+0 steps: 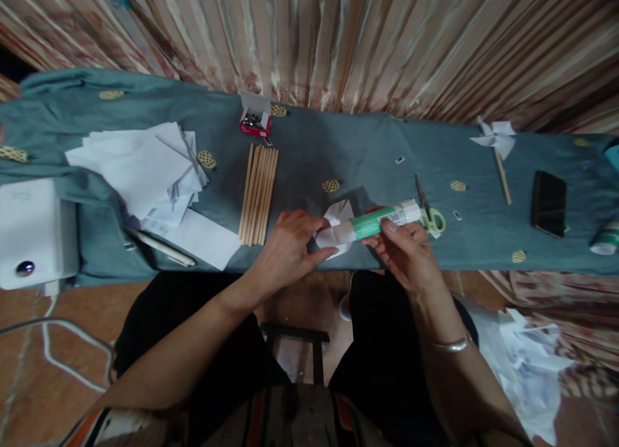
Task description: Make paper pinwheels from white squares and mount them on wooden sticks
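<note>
My right hand (406,250) is wrapped around a green-and-white glue stick (374,224), its thumb lying along the label. At the pale left end of the stick, my left hand (293,244) is closed, with thumb and fingers pinching that end; whether it is a cap cannot be made out. Folded white paper (342,211) shows behind and below the stick, partly hidden by it and by the fingers. Just beyond my right hand lie scissors (434,220) with light green handles. Left of my left hand is a row of wooden sticks (258,195).
White paper sheets (135,166) and a pen (167,248) lie at left, near a white device (36,234) with a cable. A red box (255,121) holds small metal pieces. A paper pinwheel (496,137), a phone (549,203) and another green-and-white tube (605,238) lie at right.
</note>
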The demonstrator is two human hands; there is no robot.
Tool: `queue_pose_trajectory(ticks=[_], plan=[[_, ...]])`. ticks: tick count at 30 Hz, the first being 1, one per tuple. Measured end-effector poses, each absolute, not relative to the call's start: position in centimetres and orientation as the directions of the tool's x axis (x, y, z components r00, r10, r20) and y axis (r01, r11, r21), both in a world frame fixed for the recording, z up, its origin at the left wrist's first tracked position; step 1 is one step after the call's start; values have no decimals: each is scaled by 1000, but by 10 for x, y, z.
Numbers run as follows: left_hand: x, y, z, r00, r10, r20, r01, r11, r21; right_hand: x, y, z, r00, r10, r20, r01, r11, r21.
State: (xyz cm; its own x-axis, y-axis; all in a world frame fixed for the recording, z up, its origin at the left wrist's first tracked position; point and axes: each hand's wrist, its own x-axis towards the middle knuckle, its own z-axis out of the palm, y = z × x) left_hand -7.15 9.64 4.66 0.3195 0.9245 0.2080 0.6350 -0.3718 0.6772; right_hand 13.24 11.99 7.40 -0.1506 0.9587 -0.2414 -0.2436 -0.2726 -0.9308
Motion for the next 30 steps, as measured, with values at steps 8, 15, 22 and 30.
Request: queue_pose_trajectory(ticks=[8,15,22,30], plan=[[-72,95,45,282,912,297,603,-410,685,134,121,69,-141,968,-208,-227,-237,-945],[-74,95,46,284,896,340,609,-443,658,133,121,69,-139,967,-215,-196,-240,-951],[-74,94,48,339,849,405,671,-520,529,133,122,66,-148,966,-212,-170,-236,-957],[-74,96,51,372,847,379,760,-512,400,124,123,60,-112,962,-250,-117,-262,-958]])
